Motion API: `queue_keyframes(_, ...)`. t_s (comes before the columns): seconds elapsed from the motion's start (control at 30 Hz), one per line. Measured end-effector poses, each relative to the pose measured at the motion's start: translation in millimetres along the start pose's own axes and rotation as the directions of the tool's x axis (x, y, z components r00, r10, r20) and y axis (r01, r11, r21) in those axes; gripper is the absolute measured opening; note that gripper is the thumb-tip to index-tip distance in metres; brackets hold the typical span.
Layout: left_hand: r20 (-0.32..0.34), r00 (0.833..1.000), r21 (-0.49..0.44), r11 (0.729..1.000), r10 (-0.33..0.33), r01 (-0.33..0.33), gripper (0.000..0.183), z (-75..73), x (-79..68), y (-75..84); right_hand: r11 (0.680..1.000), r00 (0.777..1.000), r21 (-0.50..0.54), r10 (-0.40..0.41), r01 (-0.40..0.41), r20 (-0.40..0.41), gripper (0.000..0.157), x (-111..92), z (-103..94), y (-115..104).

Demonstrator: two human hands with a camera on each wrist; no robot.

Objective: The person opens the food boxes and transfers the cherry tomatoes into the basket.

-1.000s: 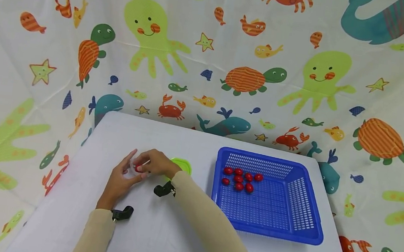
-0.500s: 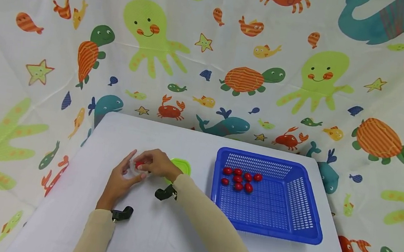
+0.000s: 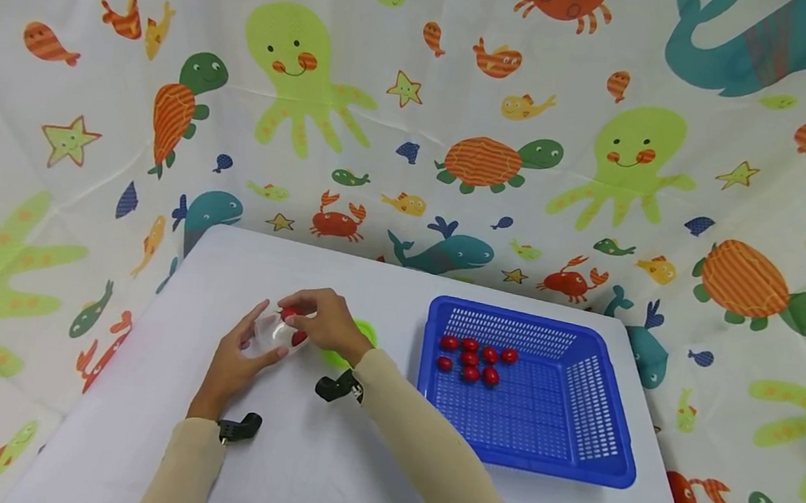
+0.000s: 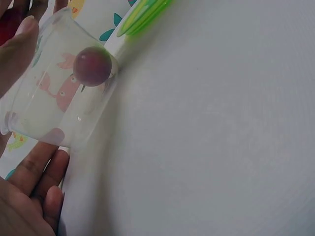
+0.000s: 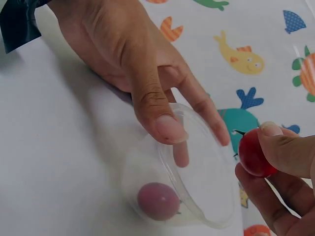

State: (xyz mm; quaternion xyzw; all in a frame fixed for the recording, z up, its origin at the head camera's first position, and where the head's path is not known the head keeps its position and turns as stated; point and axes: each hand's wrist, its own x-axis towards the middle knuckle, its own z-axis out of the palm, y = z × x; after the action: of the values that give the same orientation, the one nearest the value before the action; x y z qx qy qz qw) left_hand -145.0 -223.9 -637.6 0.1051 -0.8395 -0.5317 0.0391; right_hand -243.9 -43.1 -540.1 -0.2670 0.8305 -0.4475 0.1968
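My left hand (image 3: 234, 361) grips a clear plastic cup (image 3: 272, 336) near its rim, thumb on one side and fingers on the other. The cup lies tilted over the white table, and one red cherry tomato (image 5: 158, 201) sits inside it, low against the wall. Just outside the cup's mouth, my right hand (image 3: 326, 324) pinches a second cherry tomato (image 5: 255, 153) between thumb and fingers, its short dark stem showing. That held tomato is partly cut off in the left wrist view. Behind the right hand, a bright green round lid (image 4: 145, 17) lies partly hidden.
A blue plastic basket (image 3: 528, 464) stands on the right of the white table (image 3: 315, 476), with several cherry tomatoes (image 3: 468, 359) grouped in its left part. A curtain (image 3: 387, 132) printed with sea animals hangs behind the table.
My right hand has drawn back from the cup's mouth, up and to the right, with a cherry tomato between its fingers. The cup now shows more, tipped with its tomato visible.
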Motion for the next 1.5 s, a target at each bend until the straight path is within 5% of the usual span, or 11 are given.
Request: queue_keyframes(1.5, -0.002, 1.0, 0.035, 0.999, -0.03, 0.03, 0.099, 2.8, -0.8, 1.7, 0.968, 0.996, 0.243, 0.073, -0.057, -0.055, 0.021, -66.1, -70.0, 5.0)
